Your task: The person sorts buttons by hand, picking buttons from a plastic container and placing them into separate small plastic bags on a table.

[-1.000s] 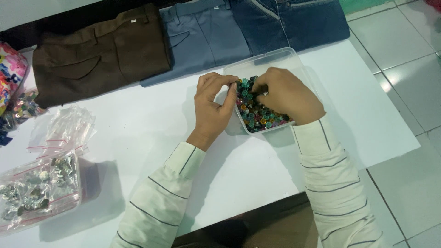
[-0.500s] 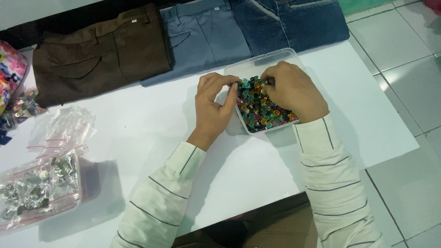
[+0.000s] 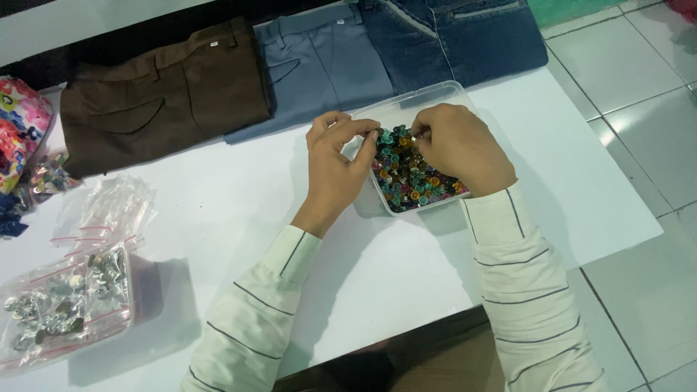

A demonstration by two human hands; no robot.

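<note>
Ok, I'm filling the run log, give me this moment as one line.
left hand: at tray edge | right hand: picking in coloured studs | table: three trousers, bags

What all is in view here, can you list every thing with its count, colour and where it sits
clear plastic box: one, see-through, far middle of the table, under both hands
small studs: too many to count, teal, amber, pink and dark, filling the box
trousers: three folded pairs along the far edge, brown, grey-blue, dark blue denim
zip bags: a few, clear, left side, seemingly empty
bagged metal pieces: many, silver, near left corner
patterned fabric: one, multicoloured, left edge
table: one, white
tiled floor: pale, right side
left hand: fingertips at the box's left rim
right hand: over the studs, fingertips pinched together
</note>
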